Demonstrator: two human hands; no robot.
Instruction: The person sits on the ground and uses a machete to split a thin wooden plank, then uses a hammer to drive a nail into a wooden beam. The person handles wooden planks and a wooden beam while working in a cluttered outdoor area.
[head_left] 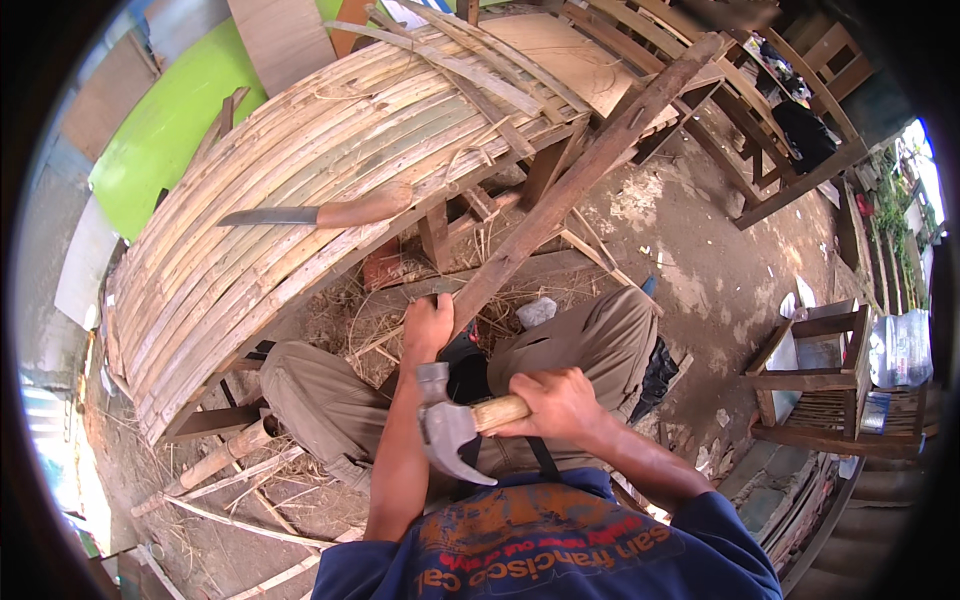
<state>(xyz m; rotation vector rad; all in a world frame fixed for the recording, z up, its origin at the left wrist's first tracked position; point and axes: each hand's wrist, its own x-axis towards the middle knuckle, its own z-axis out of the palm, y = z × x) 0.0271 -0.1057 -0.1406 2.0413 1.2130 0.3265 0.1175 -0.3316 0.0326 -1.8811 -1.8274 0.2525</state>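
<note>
In my right hand (556,404) is a claw hammer (448,425), its wooden handle gripped and its metal head out over my left forearm. My left hand (428,325) is closed at the lower end of a long brown wooden beam (570,205); what its fingertips do is hidden. From between my knees the beam slopes up to the far right, passing the corner of a bamboo-slat bench (290,160). On the slats lies a large knife (320,214) with a dark blade and a wooden handle.
Loose split bamboo strips (460,70) lie across the bench's far end. Wooden frames (760,130) stand at the far right, with a small wooden stool (825,375) nearer. A bamboo pole (205,465) and scattered strips cover the dirt floor at left. A green panel (165,130) leans behind.
</note>
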